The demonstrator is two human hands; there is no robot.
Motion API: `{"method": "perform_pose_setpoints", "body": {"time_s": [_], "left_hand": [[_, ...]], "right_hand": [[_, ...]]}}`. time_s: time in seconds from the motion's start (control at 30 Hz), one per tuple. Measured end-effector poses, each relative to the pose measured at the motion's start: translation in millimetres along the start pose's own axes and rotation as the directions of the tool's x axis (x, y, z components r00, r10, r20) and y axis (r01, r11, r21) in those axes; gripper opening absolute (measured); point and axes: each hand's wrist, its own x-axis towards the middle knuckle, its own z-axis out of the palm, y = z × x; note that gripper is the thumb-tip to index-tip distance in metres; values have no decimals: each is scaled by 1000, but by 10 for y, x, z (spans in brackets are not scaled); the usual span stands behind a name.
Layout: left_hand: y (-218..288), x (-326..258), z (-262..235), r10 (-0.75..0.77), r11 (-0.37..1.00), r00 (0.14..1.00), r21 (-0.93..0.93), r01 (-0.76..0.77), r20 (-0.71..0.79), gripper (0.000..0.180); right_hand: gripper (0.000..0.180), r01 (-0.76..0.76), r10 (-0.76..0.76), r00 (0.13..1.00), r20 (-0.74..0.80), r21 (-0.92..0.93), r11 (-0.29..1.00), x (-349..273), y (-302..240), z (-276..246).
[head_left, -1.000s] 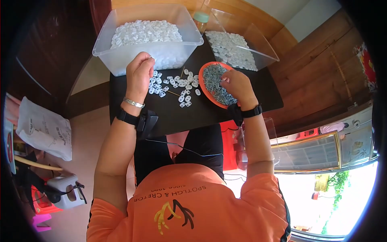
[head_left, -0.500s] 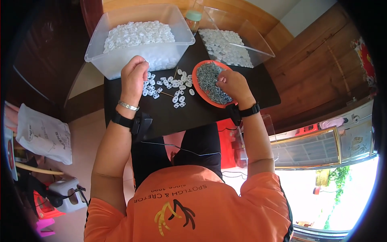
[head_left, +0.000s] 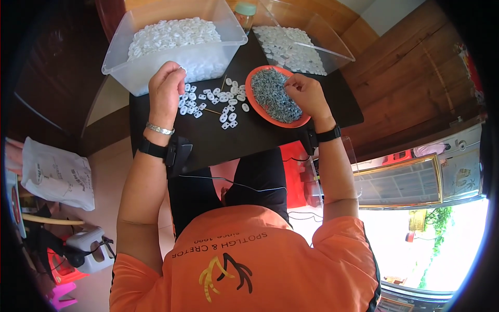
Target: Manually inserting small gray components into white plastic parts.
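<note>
The left hand point(head_left: 165, 92) is held in front of the big tub with its fingers curled in and the thumb pressed against the index finger, pinching a small white piece point(head_left: 183, 69) of which only a bit shows at the tips. The right hand point(head_left: 310, 98) has its thumb and fingertips drawn close together at the right part of an orange plate point(head_left: 286, 124), just over or touching the small grey pieces point(head_left: 270, 93) heaped there; whether anything is caught between them cannot be told. Compared with half a second ago, the right fingertips have shifted toward the far right side of the plate, away from its middle, while the left hand keeps much the same pinch; the whole tabletop also sits slightly farther up in the view. The translucent tub point(head_left: 132, 73), at the far left of the dark table point(head_left: 208, 143), holds a large heap of white pieces. A clear box point(head_left: 332, 46) at the far right holds a shallower layer of whitish pieces, and a jar point(head_left: 244, 10) with a green lid stands between the two. Loose white pieces point(head_left: 245, 107) with holes lie scattered between the left hand and the plate, with thin sticks point(head_left: 212, 111) among them.
</note>
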Motion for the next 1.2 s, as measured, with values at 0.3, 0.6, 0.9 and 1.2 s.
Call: {"method": "perform_pose_setpoints", "body": {"time_s": [0.3,0.6,0.9,1.2], "left_hand": [[-7,-6,-16,19,1000,1000,24,-19,16,14],[-14,14,-13,21,999,1000,-33,-20,12,13],[55,-50,31,44,999,998,17,-45,54,15],[542,-755,410,-51,998,961,-12,57,272,18]], "right_hand": [[22,-58,51,997,-54,-154,986,-11,-8,34],[24,-51,52,999,14,-45,998,14,3,15],[11,-218,96,972,216,659,720,-211,-462,-84],[17,-146,-83,972,220,843,518,-512,-1006,-40]]}}
